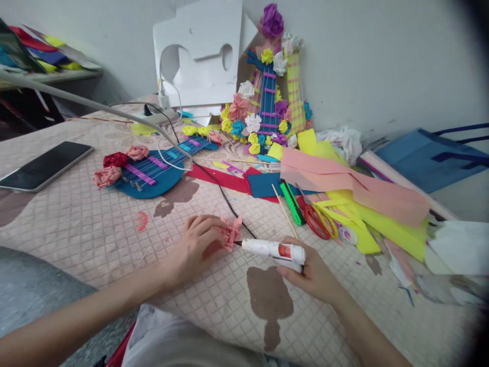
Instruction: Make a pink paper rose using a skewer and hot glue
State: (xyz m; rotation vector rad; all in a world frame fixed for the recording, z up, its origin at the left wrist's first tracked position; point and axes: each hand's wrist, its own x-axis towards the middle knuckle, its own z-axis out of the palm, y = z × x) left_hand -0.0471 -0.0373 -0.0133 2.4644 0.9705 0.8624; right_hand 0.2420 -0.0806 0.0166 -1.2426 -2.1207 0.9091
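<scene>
My right hand (307,267) is wrapped round a white hot glue gun (263,248), whose dark nozzle points left and meets a pink paper flower (229,233). From the left, my left hand (202,237) grips that crumpled flower against the table, fingers bent over its edge; the fingertips are partly hidden. A black cord (225,199) runs from behind the glue gun toward the back. Beyond my hands lies a flat blue paper guitar (164,178) with purple and blue strips, strings, and red, pink and yellow flowers at its ends.
Right of centre lie a green box cutter (292,204), red-and-yellow scissors (319,221), a tape roll (347,235) and pink sheets (344,181). Decorated guitars (267,102) lean against the wall beside white board (206,76). A phone (46,165) lies left; a power strip (164,117) stands behind.
</scene>
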